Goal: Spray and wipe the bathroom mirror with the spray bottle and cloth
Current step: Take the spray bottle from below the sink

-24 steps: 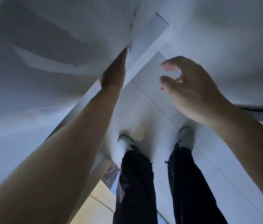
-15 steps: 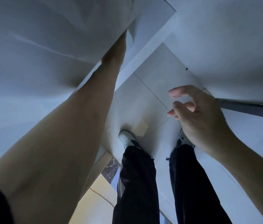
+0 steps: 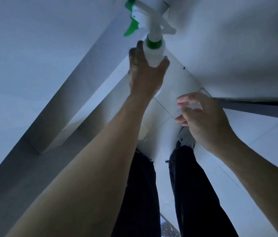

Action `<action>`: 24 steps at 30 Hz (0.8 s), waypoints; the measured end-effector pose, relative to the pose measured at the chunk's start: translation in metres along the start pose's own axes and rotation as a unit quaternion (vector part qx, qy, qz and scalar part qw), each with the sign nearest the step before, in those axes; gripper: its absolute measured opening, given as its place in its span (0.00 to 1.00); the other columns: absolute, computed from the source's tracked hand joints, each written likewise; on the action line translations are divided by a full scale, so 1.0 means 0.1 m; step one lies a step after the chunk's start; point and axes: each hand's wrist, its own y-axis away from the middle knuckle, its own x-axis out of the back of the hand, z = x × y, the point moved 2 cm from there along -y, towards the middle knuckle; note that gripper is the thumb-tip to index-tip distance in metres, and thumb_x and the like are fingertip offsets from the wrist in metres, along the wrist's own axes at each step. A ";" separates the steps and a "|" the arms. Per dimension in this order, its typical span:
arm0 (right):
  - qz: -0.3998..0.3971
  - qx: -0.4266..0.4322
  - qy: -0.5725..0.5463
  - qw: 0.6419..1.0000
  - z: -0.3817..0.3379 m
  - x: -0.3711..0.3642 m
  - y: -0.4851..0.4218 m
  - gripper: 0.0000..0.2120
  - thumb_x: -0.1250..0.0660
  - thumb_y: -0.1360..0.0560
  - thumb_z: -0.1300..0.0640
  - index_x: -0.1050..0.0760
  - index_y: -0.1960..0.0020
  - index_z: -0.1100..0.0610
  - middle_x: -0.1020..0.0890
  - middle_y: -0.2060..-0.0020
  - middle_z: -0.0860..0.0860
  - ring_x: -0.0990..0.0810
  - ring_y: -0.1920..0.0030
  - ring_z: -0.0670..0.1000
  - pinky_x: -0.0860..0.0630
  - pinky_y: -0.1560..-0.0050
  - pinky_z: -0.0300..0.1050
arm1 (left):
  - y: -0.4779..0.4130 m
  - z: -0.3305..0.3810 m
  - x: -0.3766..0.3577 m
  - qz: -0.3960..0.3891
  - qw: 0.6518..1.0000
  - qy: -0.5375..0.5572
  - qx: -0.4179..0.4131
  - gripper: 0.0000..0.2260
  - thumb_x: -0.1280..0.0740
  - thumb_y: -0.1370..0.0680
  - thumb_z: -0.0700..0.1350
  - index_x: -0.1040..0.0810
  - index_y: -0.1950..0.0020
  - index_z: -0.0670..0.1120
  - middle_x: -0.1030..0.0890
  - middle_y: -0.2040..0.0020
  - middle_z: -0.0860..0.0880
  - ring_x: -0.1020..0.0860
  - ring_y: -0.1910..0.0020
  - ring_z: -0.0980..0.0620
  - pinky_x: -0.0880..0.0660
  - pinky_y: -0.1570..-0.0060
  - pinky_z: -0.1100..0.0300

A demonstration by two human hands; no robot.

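2 hands | L hand [image 3: 145,77] grips spray bottle [image 3: 152,47] | R hand [image 3: 203,120] empty

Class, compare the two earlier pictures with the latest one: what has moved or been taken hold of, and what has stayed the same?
The left hand, earlier reaching out of sight behind the white edge, now grips a spray bottle by its body, nozzle up, in plain view. The right hand has dropped lower and stays empty, fingers loosely curled. Both feet remain planted on the tiled floor. No cloth is visible.

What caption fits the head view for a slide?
Left hand grips the spray bottle by its body; right hand open and empty above the floor.
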 end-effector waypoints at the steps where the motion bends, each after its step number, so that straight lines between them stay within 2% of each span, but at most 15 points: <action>1: 0.006 0.000 0.000 1.000 0.01 0.03 -0.01 0.10 0.38 0.19 0.64 0.22 0.43 0.54 0.19 0.48 0.46 0.15 0.61 0.43 0.18 0.47 0.55 | 0.14 -0.04 -0.10 -0.038 0.999 -0.015 0.004 0.33 0.26 0.27 0.53 0.33 0.26 0.46 0.23 0.39 0.47 0.23 0.47 0.49 0.23 0.45 0.52; 4: 0.017 -0.004 0.016 1.000 0.06 0.11 -0.01 0.10 0.38 0.20 0.63 0.22 0.42 0.54 0.19 0.48 0.46 0.15 0.58 0.44 0.19 0.45 0.55 | 0.57 -0.17 -0.30 -0.111 0.992 -0.026 0.045 0.28 0.27 0.27 0.56 0.30 0.30 0.50 0.20 0.43 0.51 0.22 0.49 0.50 0.23 0.46 0.49; 6: 0.031 -0.008 0.025 0.999 0.07 0.13 0.01 0.11 0.36 0.21 0.61 0.22 0.39 0.54 0.19 0.45 0.48 0.17 0.49 0.46 0.21 0.41 0.52 | 0.84 -0.22 -0.28 -0.155 0.985 -0.019 0.068 0.22 0.30 0.28 0.60 0.28 0.39 0.54 0.20 0.47 0.53 0.21 0.52 0.51 0.22 0.50 0.49; 7: 0.037 -0.008 0.026 0.999 0.05 0.13 0.04 0.13 0.34 0.21 0.58 0.24 0.37 0.54 0.20 0.43 0.48 0.19 0.44 0.47 0.22 0.39 0.48 | 1.00 -0.20 -0.26 -0.180 0.981 -0.018 0.066 0.20 0.34 0.30 0.63 0.29 0.43 0.55 0.20 0.49 0.55 0.22 0.55 0.53 0.23 0.55 0.53; 9: 0.043 -0.012 0.014 0.999 0.01 0.14 0.11 0.19 0.30 0.22 0.51 0.27 0.33 0.53 0.22 0.39 0.49 0.22 0.39 0.47 0.24 0.39 0.43 | 1.30 -0.09 -0.20 -0.228 0.972 -0.029 0.045 0.23 0.44 0.34 0.67 0.30 0.44 0.57 0.21 0.50 0.58 0.25 0.59 0.58 0.32 0.63 0.63; 10: 0.048 -0.014 0.002 0.999 -0.02 0.15 0.16 0.21 0.29 0.23 0.49 0.28 0.32 0.52 0.22 0.38 0.49 0.22 0.39 0.47 0.23 0.40 0.43 | 1.42 -0.01 -0.16 -0.252 0.967 -0.032 0.035 0.27 0.47 0.35 0.67 0.29 0.41 0.57 0.22 0.48 0.58 0.25 0.58 0.58 0.34 0.63 0.63; 12: 0.058 -0.007 -0.021 0.998 -0.13 0.20 0.26 0.20 0.29 0.23 0.47 0.26 0.34 0.52 0.18 0.43 0.49 0.19 0.42 0.47 0.20 0.43 0.45 | 1.61 0.15 -0.04 -0.285 0.958 -0.020 0.034 0.33 0.49 0.36 0.67 0.28 0.35 0.56 0.20 0.45 0.57 0.23 0.53 0.55 0.31 0.62 0.61; 13: 0.065 0.004 -0.031 0.997 -0.19 0.24 0.32 0.16 0.30 0.22 0.47 0.23 0.37 0.53 0.16 0.47 0.48 0.17 0.47 0.46 0.19 0.46 0.44 | 1.69 0.25 0.04 -0.291 0.956 0.000 0.045 0.33 0.48 0.36 0.68 0.27 0.35 0.56 0.20 0.46 0.57 0.22 0.53 0.55 0.29 0.62 0.61; 15: 0.068 0.028 -0.057 0.996 -0.31 0.35 0.44 0.10 0.32 0.20 0.48 0.18 0.47 0.54 0.13 0.57 0.50 0.15 0.55 0.45 0.19 0.52 0.41 | 1.85 0.45 0.21 -0.305 0.949 0.046 0.059 0.30 0.45 0.37 0.68 0.26 0.41 0.56 0.19 0.52 0.58 0.21 0.56 0.55 0.26 0.62 0.61; 17: 0.056 0.051 -0.061 0.995 -0.44 0.46 0.58 0.12 0.33 0.19 0.48 0.18 0.56 0.54 0.13 0.62 0.52 0.14 0.58 0.46 0.20 0.54 0.40 | 2.00 0.68 0.40 -0.330 0.940 0.067 0.059 0.25 0.38 0.33 0.67 0.27 0.41 0.56 0.19 0.54 0.58 0.19 0.56 0.55 0.22 0.59 0.59; 18: 0.049 0.059 -0.054 0.996 -0.52 0.51 0.66 0.15 0.34 0.19 0.47 0.18 0.59 0.55 0.13 0.64 0.51 0.15 0.60 0.47 0.21 0.55 0.40 | 2.05 0.77 0.51 -0.341 0.936 0.069 0.056 0.25 0.33 0.30 0.65 0.28 0.37 0.55 0.19 0.51 0.58 0.18 0.52 0.54 0.20 0.55 0.58; 20: 0.038 0.064 -0.070 0.995 -0.71 0.61 0.83 0.18 0.33 0.20 0.48 0.18 0.63 0.57 0.15 0.68 0.51 0.16 0.63 0.48 0.21 0.56 0.40 | 2.10 0.94 0.74 -0.355 0.931 0.072 0.047 0.33 0.28 0.28 0.61 0.33 0.27 0.53 0.19 0.42 0.56 0.19 0.45 0.52 0.19 0.47 0.53; 21: 0.033 0.063 -0.094 0.993 -0.82 0.66 0.90 0.18 0.33 0.20 0.48 0.19 0.64 0.58 0.16 0.69 0.51 0.17 0.64 0.50 0.21 0.56 0.43 | 2.11 1.01 0.86 -0.357 0.930 0.074 0.039 0.34 0.27 0.29 0.60 0.33 0.26 0.54 0.19 0.40 0.56 0.20 0.44 0.52 0.19 0.46 0.53; 24: 0.014 0.057 -0.181 0.982 -1.20 0.82 1.08 0.15 0.32 0.22 0.47 0.17 0.62 0.55 0.18 0.70 0.52 0.19 0.65 0.52 0.21 0.61 0.48 | 2.14 1.20 1.27 -0.360 0.930 0.071 0.034 0.29 0.27 0.35 0.67 0.28 0.37 0.61 0.20 0.46 0.60 0.20 0.48 0.55 0.20 0.47 0.52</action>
